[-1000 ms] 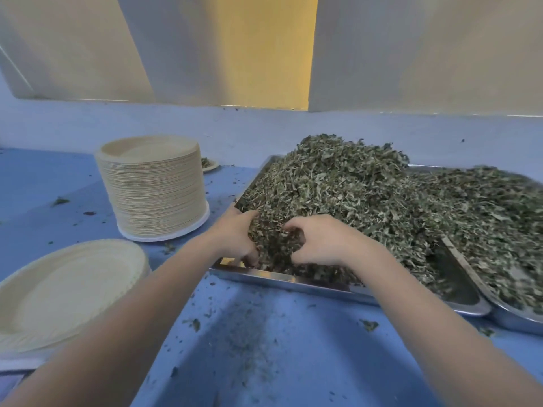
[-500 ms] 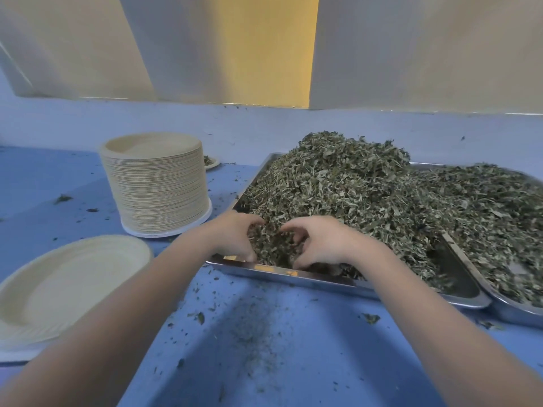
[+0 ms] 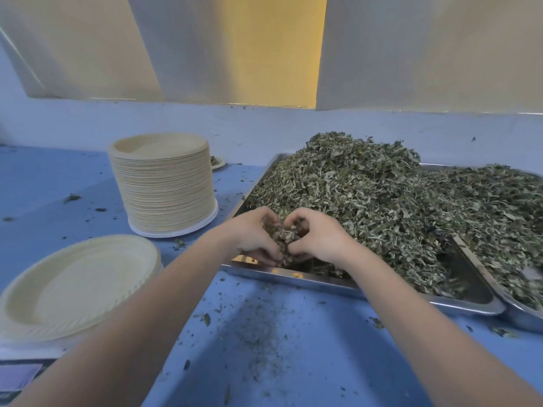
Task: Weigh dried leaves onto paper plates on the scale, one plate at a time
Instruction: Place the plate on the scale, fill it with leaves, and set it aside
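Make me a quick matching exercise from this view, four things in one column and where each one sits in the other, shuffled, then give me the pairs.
1. stack of plates
2. single plate
3. dried leaves
4. leaf crumbs

A. heaped in the metal tray
B. scattered on the blue table
C. on the scale, near left
D. standing left of the tray

Pairs: 1-D, 2-C, 3-A, 4-B

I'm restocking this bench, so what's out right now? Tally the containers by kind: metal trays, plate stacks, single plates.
Steel trays heaped with dried green leaves: 2
Tall stacks of beige paper plates: 1
Single beige paper plates: 2, one on the scale, one behind the stack
Total: 5
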`<state>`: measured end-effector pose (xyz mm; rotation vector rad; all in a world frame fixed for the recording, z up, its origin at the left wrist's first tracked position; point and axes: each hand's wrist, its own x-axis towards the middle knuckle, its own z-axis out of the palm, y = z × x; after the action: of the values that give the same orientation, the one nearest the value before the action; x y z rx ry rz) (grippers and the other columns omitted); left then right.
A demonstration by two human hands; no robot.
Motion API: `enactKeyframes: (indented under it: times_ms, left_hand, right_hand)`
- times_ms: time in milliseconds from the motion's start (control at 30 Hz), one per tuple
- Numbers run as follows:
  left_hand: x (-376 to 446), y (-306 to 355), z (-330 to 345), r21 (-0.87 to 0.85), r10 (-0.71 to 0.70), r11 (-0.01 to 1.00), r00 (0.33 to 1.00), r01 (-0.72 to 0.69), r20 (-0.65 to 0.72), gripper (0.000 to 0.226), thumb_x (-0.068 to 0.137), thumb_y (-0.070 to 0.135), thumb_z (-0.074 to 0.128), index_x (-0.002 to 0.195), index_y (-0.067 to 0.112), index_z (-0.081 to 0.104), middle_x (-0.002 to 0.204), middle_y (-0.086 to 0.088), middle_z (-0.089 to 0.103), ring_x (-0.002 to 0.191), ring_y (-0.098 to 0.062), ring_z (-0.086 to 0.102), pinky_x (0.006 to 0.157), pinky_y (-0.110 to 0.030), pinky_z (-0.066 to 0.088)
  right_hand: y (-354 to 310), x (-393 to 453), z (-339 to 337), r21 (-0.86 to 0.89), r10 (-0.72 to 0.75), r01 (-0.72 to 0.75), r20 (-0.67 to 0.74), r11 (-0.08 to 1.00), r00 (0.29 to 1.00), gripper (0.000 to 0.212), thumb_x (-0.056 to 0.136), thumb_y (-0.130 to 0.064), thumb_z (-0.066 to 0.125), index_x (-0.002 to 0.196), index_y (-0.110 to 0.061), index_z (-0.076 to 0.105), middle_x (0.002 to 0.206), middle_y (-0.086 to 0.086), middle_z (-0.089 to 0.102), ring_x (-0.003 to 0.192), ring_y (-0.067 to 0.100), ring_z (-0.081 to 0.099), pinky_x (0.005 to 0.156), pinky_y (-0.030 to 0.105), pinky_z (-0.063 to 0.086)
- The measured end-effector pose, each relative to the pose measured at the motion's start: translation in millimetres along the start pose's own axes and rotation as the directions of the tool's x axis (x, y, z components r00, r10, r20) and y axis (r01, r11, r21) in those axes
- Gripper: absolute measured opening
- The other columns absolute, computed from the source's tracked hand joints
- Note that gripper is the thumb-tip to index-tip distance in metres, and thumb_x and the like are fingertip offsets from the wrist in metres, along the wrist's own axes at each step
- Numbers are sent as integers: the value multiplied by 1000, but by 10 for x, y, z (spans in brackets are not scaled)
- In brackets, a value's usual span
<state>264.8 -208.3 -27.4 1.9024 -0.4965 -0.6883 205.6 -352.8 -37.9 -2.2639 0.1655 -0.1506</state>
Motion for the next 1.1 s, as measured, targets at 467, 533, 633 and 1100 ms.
enactKeyframes:
  times_ms: [467, 533, 633, 1100]
  left_hand:
    - [-123, 73, 71, -252, -29, 967, 1000, 28, 3, 93, 72, -25, 61, 146, 18, 27, 101, -14, 56, 65, -25, 68, 58, -36, 60]
    - [-131, 101, 62, -251, -30, 968, 999, 23, -22, 83, 74, -24, 60, 143, 15, 34, 101, -20, 55, 66, -29, 69, 51, -31, 58]
    - [-141, 140, 49, -212, -12, 977, 998, -1, -56, 63, 77, -23, 58, 132, 5, 48, 101, -27, 56, 80, -37, 69, 68, -38, 60]
    - [-1181, 208, -960, -170, 72, 979, 969, -114, -237, 39, 82, -25, 47, 110, -2, 58, 102, -26, 63, 83, -32, 65, 69, -32, 57]
  right_hand:
    - [-3, -45, 16, 223, 14, 4, -80, 975, 997, 31, 74, -4, 70, 97, -24, 66, 85, 2, 66, 54, 9, 59, 51, 18, 49]
    - [-6, -37, 0, 335, 58, -30, -72, 942, 996, 33, 75, 0, 68, 102, -20, 66, 88, 5, 66, 56, 9, 64, 54, 20, 54]
    - [-61, -49, -14, 435, 77, -61, -19, 899, 997, 32, 76, 7, 66, 88, -22, 65, 90, 5, 63, 64, 18, 67, 57, 26, 57]
    - [-1383, -26, 501, 472, -140, 52, 154, 880, 978, 34, 77, 9, 64, 108, -7, 64, 101, 16, 64, 60, 18, 67, 57, 25, 57]
